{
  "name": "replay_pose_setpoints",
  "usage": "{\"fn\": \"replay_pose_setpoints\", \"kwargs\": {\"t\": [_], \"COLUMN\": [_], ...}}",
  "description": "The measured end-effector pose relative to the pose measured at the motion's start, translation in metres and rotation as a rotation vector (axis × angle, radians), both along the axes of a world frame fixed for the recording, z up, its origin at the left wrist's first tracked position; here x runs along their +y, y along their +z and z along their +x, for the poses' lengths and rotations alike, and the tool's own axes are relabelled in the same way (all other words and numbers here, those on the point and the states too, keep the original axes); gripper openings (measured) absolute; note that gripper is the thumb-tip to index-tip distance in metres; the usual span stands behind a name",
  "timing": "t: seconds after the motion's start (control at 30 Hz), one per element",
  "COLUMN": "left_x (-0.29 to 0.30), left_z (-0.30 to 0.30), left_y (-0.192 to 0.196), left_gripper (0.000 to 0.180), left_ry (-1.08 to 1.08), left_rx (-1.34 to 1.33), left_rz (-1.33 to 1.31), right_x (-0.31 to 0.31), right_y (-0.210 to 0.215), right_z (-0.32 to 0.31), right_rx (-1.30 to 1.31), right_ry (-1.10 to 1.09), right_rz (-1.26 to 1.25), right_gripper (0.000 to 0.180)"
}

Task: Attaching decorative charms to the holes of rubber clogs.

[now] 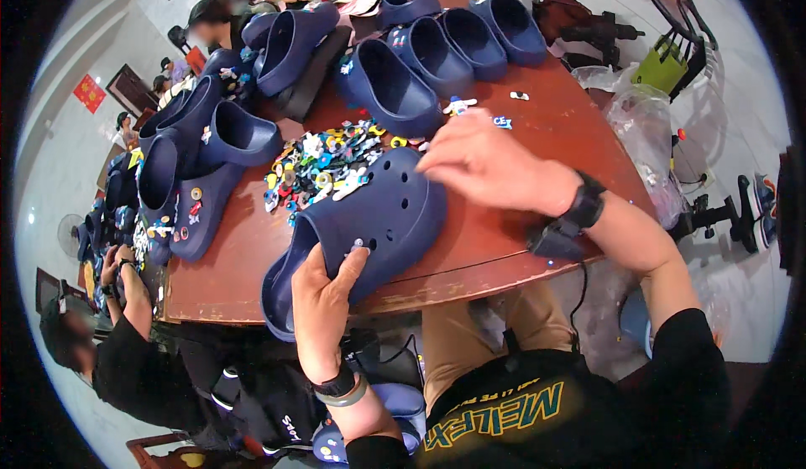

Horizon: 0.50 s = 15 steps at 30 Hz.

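Observation:
A navy blue foam clog [340, 221] with round holes across its toe is tilted above the table's front edge. My left hand [323, 293] grips its side near the heel opening, thumb on the upper beside a small pale charm [359, 243] in one of the holes. Over the clog's toe end, my right hand [495, 167] is closed, its fingers pressed together and pointing left. Whatever those fingers hold, if anything, is hidden. Just beyond the clog lies a heap of small colourful shoe charms [323, 162]. A white-and-blue charm [458, 106] lies behind my right hand.
Several navy clogs [395, 91] stand at the back of the red-brown table [554, 108], and more clogs [197, 209] are stacked at left. A black device [554, 238] sits by the front right edge. Beside me at left, another person's hands [116, 263] work.

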<state>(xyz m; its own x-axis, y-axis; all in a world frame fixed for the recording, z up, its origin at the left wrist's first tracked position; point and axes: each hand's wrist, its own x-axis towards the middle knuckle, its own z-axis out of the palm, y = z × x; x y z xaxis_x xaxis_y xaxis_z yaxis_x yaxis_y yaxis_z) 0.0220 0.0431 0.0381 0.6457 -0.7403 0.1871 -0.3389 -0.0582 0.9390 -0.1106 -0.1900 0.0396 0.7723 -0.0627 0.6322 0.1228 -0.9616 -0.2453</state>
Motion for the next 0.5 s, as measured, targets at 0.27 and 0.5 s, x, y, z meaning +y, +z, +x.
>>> {"fn": "replay_pose_setpoints", "kwargs": {"t": [0.27,0.5], "left_x": [-0.004,-0.002], "left_z": [-0.010,-0.011], "left_y": [0.009,0.011], "left_gripper": [0.023,0.025], "left_ry": [0.080,0.075], "left_rx": [0.003,0.048], "left_rz": [0.038,0.075], "right_x": [-0.056,-0.050], "right_y": [-0.004,-0.016], "right_z": [-0.041,-0.037], "right_rx": [0.368,0.457], "right_ry": [-0.109,-0.108], "right_rz": [0.226,-0.027], "right_gripper": [0.021,0.022]}}
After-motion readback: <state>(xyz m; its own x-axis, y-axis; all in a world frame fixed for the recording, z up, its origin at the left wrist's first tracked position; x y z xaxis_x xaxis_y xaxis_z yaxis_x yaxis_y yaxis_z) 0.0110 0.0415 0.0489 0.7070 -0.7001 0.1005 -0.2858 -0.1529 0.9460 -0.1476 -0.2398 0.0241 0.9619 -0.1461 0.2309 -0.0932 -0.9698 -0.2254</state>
